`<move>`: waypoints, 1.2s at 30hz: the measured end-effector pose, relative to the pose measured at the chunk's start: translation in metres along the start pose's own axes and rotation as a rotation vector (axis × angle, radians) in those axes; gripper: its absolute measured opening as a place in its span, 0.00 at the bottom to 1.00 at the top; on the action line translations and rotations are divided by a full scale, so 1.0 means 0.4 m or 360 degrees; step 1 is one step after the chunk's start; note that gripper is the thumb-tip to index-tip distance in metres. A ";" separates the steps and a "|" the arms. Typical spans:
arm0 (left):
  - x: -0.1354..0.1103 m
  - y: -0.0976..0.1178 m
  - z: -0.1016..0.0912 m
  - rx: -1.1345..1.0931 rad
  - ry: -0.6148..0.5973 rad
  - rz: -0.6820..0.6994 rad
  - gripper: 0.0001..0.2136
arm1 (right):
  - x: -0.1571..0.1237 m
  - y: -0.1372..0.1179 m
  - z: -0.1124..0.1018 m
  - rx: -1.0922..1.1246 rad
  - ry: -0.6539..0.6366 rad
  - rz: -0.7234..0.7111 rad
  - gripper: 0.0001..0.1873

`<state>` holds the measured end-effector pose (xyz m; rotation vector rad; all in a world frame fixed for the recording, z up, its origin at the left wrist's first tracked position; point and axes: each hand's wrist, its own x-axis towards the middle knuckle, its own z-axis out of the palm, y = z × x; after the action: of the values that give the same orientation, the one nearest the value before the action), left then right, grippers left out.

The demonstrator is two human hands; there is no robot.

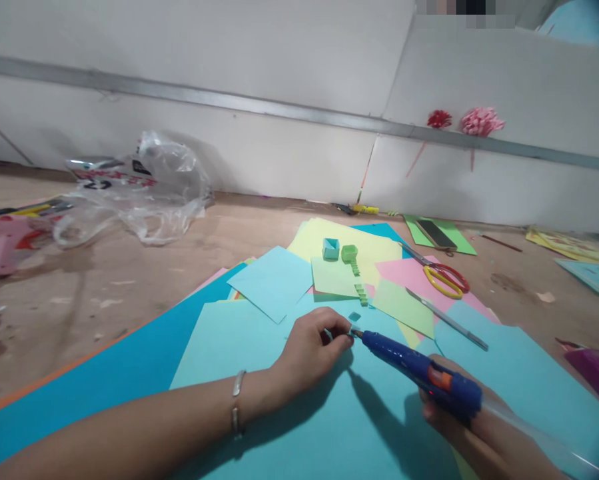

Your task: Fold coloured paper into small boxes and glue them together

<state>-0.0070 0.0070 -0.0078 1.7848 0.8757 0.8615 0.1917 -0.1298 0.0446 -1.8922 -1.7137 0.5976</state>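
My left hand (313, 347) rests on a light blue paper sheet (239, 340) with its fingers pinched on a tiny piece I cannot make out. My right hand (472, 433) grips a blue hot glue gun (419, 370), and the nozzle tip touches the pinched fingertips of the left hand. A small teal paper square (354, 316) lies just beyond the fingers. Farther back sit a small blue paper box (331, 249), a small green paper box (350, 253) and folded green paper strips (361, 293).
Coloured paper sheets overlap across the wooden floor. Yellow-and-red scissors (442, 275) and a thin metal tool (448, 320) lie at the right. A crumpled clear plastic bag (144, 187) is at the left, red and pink paper flowers (462, 122) on the wall, a purple tool (596, 370) at the far right.
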 end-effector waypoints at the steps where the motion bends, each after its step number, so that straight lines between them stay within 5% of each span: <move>1: 0.000 -0.001 0.000 -0.0004 0.0002 -0.0001 0.03 | 0.000 -0.002 -0.002 -0.0005 0.0009 -0.0004 0.21; 18: 0.000 0.005 0.000 -0.0014 -0.0019 -0.0020 0.03 | -0.013 0.000 -0.002 -0.0022 0.0159 0.0054 0.23; 36: 0.001 0.008 -0.001 -0.0022 -0.0043 -0.0044 0.02 | -0.011 0.001 -0.009 -0.0040 -0.0011 -0.0070 0.23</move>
<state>-0.0067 0.0065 -0.0048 1.7642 0.8732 0.8221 0.1940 -0.1344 0.0470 -1.8667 -1.7706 0.5690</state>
